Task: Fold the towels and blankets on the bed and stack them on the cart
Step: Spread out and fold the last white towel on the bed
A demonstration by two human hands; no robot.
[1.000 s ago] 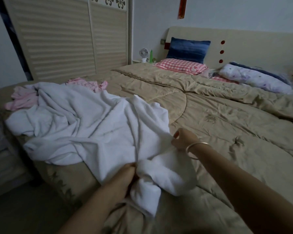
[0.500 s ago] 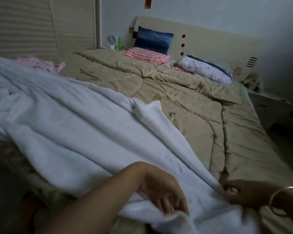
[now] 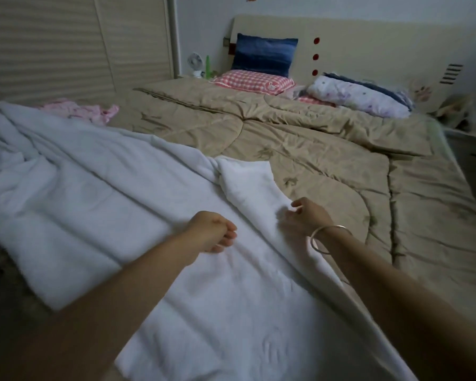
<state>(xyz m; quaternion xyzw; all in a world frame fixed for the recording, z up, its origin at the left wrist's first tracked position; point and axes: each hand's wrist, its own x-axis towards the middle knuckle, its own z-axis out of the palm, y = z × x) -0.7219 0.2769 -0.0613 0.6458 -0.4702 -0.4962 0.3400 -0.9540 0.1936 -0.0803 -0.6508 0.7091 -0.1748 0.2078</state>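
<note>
White blanket [image 3: 121, 202] lies spread over the near left part of the bed, on top of the tan quilt [image 3: 327, 149], with many wrinkles. Its near part hangs over the bed's edge toward the person. One corner is turned over and makes a thick fold that runs toward the near right.

The right hand [image 3: 305, 218] is at this fold. Its fingers are curled into the cloth and the thumb is closed against them, so it pinches the fold. A thin metal bangle [image 3: 330, 239] sits on this wrist. The left hand [image 3: 212, 232] rests on the flat middle of the blanket, just beside the fold. Its fingers are curled under, and I cannot tell if any cloth is between them.

Behind the blanket, near the far left edge, a pink cloth [image 3: 80, 110] lies crumpled. At the headboard [image 3: 382, 45] there are a blue pillow [image 3: 264, 55], a red checked pillow [image 3: 253, 81] before it, and a flowered pillow [image 3: 355, 99] to the right.
</note>
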